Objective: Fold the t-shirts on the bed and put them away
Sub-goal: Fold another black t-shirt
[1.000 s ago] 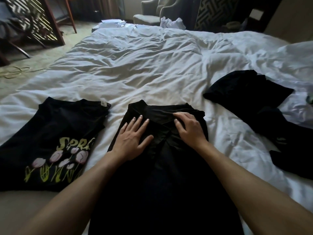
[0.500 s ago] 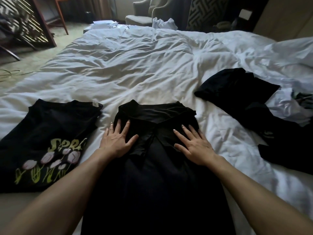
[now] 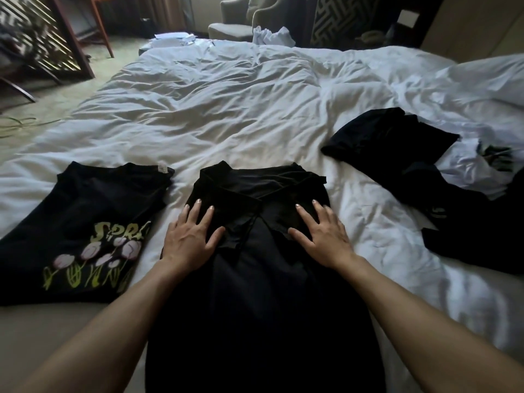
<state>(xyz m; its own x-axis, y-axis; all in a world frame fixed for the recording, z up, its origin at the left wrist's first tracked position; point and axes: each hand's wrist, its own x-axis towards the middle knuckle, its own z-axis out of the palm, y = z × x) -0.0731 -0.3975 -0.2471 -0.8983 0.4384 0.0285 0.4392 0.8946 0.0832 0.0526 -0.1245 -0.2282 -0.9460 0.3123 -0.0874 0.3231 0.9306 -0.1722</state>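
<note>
Now the bed (image 3: 255, 114), covered by a rumpled white duvet, is being used as the folding place, and every position below is being given relative to the plain black t-shirt (image 3: 255, 279) lying lengthwise at the bed's near edge. To the right of that shirt, well apart, a loose heap of black garments (image 3: 425, 171) is being left unfolded. To its left, just beside it, a black t-shirt with a tulip print (image 3: 85, 228) is being left lying flat. On the plain shirt, both sleeves are being kept turned in over the chest, crossing below the collar.

Compared with a second ago, the hands are being drawn down and apart across the cloth. The right hand (image 3: 323, 236), whose fingers were curled at the collar, is now being laid flat on the shirt's right side. The left hand (image 3: 187, 239) is being pressed flat near the shirt's left edge. Each grip is being held spread, with straight fingers pressing down and nothing pinched.

The sleeve folds are judged to be set and smoothed, so the lengthwise fold of this shirt is probably being prepared. Nothing is yet being put away.
</note>
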